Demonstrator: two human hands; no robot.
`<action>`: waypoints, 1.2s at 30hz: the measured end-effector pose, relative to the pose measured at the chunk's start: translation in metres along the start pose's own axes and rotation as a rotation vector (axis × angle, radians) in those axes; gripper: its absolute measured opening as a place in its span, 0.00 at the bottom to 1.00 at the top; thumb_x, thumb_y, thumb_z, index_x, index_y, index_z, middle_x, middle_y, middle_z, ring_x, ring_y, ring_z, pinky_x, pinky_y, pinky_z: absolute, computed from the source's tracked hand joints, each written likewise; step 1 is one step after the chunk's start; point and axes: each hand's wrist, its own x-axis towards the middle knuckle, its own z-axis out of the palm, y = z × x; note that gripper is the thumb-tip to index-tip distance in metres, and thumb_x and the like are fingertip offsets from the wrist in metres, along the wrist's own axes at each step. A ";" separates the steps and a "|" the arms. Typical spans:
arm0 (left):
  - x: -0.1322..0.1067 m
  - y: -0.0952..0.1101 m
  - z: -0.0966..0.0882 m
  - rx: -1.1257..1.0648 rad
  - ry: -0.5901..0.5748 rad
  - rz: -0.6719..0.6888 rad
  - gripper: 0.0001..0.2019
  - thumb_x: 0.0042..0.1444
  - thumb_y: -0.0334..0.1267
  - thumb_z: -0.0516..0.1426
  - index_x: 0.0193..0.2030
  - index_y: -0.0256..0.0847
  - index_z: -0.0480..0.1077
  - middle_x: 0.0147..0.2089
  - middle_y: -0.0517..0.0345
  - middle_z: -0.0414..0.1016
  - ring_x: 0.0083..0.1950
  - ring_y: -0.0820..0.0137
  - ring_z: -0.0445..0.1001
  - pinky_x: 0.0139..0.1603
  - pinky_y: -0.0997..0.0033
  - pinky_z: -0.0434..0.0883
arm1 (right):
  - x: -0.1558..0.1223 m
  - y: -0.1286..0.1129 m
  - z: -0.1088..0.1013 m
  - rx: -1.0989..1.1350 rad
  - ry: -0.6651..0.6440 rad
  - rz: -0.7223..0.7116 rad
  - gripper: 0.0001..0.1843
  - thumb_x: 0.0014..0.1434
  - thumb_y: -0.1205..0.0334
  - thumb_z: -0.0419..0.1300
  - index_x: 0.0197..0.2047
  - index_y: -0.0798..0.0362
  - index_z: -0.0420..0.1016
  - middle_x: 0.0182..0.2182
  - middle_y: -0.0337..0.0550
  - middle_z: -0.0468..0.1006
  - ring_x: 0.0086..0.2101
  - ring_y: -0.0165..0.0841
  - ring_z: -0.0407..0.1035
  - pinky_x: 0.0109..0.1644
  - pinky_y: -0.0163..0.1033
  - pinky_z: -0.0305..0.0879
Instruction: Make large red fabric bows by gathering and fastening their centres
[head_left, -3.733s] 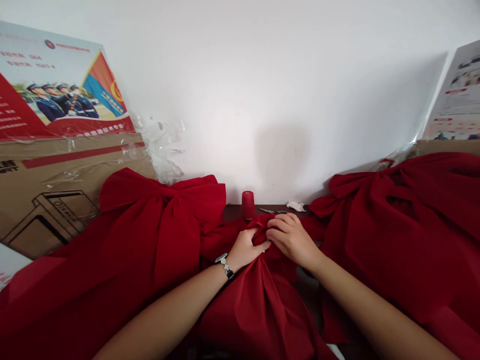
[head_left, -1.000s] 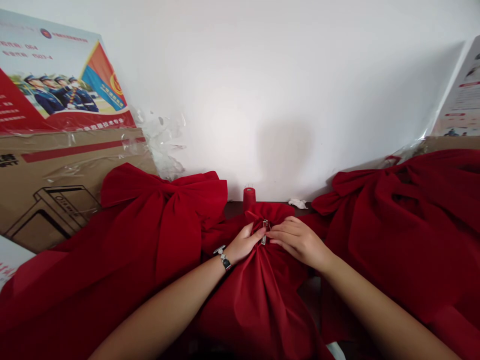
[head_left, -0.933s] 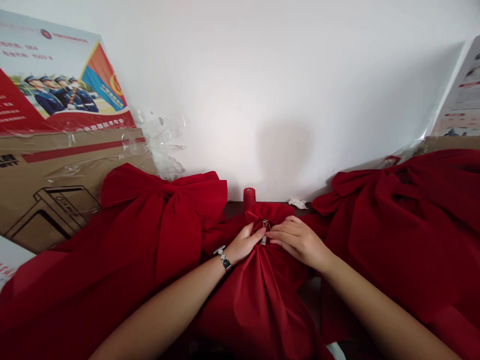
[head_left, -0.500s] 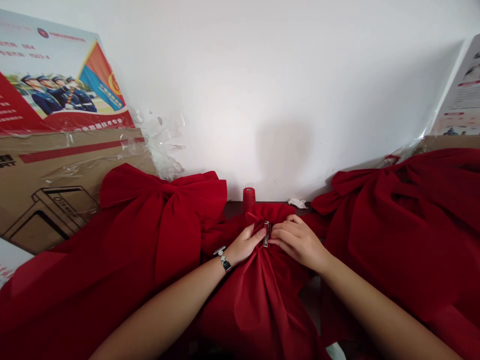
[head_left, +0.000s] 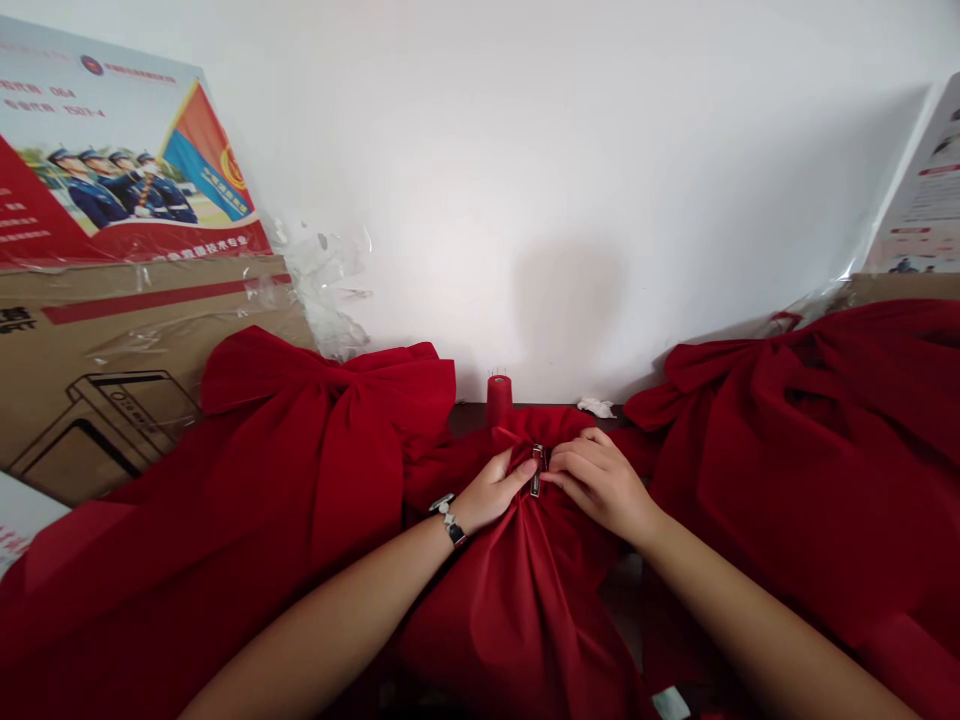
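Note:
A gathered piece of dark red cloth lies in front of me, bunched to a narrow neck at its far end. A small silver metal clip sits on that neck. My left hand, with a watch on the wrist, pinches the bunched cloth just left of the clip. My right hand is closed on the cloth at the right side of the clip, its fingertips touching it. A red thread spool stands upright right behind the hands, against the wall.
A large finished red bow lies at the left, and more red bows are heaped at the right. A cardboard box with a poster leans on the white wall. A small white scrap lies near the spool.
Since the earliest frame the silver clip has appeared on the gathered neck of the cloth. In the last second both hands edged closer around it; little else moved.

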 end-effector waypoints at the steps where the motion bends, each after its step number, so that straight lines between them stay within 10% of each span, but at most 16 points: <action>1: 0.000 0.001 0.000 0.005 -0.002 0.003 0.20 0.58 0.52 0.50 0.44 0.37 0.68 0.45 0.53 0.74 0.48 0.65 0.70 0.53 0.67 0.64 | 0.000 0.000 0.000 0.009 0.003 0.005 0.05 0.62 0.64 0.53 0.34 0.53 0.67 0.30 0.43 0.75 0.31 0.30 0.66 0.41 0.40 0.57; 22: 0.000 0.000 0.006 0.290 0.196 0.197 0.14 0.55 0.42 0.55 0.46 0.38 0.66 0.47 0.49 0.74 0.48 0.63 0.72 0.52 0.62 0.66 | 0.002 -0.011 0.010 0.136 0.039 0.389 0.15 0.57 0.65 0.53 0.20 0.53 0.60 0.15 0.33 0.59 0.19 0.26 0.55 0.31 0.35 0.54; 36: 0.001 -0.004 0.001 0.342 0.156 0.246 0.14 0.57 0.41 0.54 0.47 0.38 0.67 0.48 0.49 0.74 0.50 0.63 0.71 0.53 0.62 0.65 | -0.002 -0.012 0.016 0.328 0.065 0.513 0.16 0.60 0.57 0.53 0.22 0.54 0.63 0.18 0.35 0.67 0.22 0.28 0.58 0.32 0.35 0.56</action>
